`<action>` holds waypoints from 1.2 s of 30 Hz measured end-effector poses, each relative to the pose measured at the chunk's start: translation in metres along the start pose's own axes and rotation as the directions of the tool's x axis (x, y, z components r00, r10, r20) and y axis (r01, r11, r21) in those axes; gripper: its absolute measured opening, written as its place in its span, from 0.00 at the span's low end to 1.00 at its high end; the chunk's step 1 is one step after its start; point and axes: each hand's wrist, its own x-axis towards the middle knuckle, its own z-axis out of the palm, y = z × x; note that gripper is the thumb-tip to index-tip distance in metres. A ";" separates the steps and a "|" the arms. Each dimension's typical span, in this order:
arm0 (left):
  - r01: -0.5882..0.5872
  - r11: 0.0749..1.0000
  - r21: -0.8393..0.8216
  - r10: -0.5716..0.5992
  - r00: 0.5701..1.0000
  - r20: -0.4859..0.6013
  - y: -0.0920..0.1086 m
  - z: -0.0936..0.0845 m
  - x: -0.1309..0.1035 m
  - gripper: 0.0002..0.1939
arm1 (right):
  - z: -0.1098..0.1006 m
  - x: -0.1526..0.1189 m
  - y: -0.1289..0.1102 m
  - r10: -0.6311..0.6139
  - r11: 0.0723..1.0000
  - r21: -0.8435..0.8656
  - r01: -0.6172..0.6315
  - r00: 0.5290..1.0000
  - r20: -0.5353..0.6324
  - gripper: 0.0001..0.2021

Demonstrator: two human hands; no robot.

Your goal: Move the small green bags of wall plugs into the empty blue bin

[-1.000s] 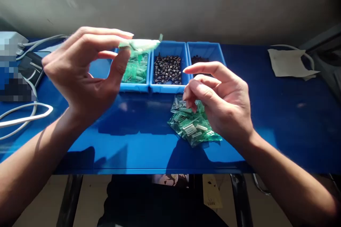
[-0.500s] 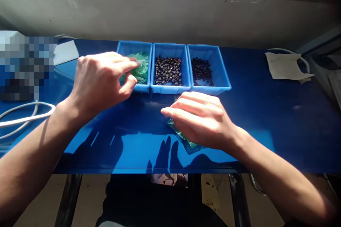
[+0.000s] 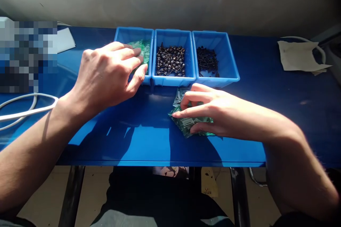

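My left hand (image 3: 109, 69) reaches over the rim of the left blue bin (image 3: 133, 33), its fingers stretched out and apart. Its fingertips lie over green plastic bags (image 3: 145, 51) inside; whether they press on the bags I cannot tell. On the blue table (image 3: 149, 142), small clear-green plastic bags (image 3: 185, 124) lie in a loose pile with pale pieces showing through. Over them is my right hand (image 3: 213, 108), fingers spread, with the index fingertip at the pile's left corner and the thumb at its near side. The hand covers part of the pile.
The middle bin (image 3: 173, 79) holds many short bolts (image 3: 170, 60), and the right bin (image 3: 223, 56) holds dark thin screws (image 3: 207, 60). A white cable (image 3: 29, 116) loops at the left. Beige paper (image 3: 299, 56) lies at the right, near the wall (image 3: 165, 3).
My right hand has spread its fingers and settled over the bags, uncovering more of them. My left hand has shifted slightly right and deeper over the left bin. The view has tilted down.
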 end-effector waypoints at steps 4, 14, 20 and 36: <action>0.036 0.999 0.019 -0.036 0.999 -0.013 -0.001 0.000 0.000 0.24 | 0.004 0.007 0.000 -0.054 0.996 0.063 0.058 0.996 -0.071 0.14; -0.449 0.891 -0.066 0.390 0.832 -0.395 0.013 -0.013 -0.006 0.26 | 0.013 0.022 -0.027 0.360 0.769 0.631 0.107 0.742 -0.565 0.08; -0.361 0.879 -0.313 0.193 0.868 -0.457 0.032 -0.009 -0.012 0.08 | 0.020 0.026 -0.025 0.310 0.737 0.640 0.218 0.732 -0.607 0.22; -0.337 0.912 -0.232 0.196 0.858 -0.475 0.025 -0.017 -0.014 0.31 | 0.018 0.028 -0.023 0.468 0.648 0.755 0.093 0.734 -0.492 0.15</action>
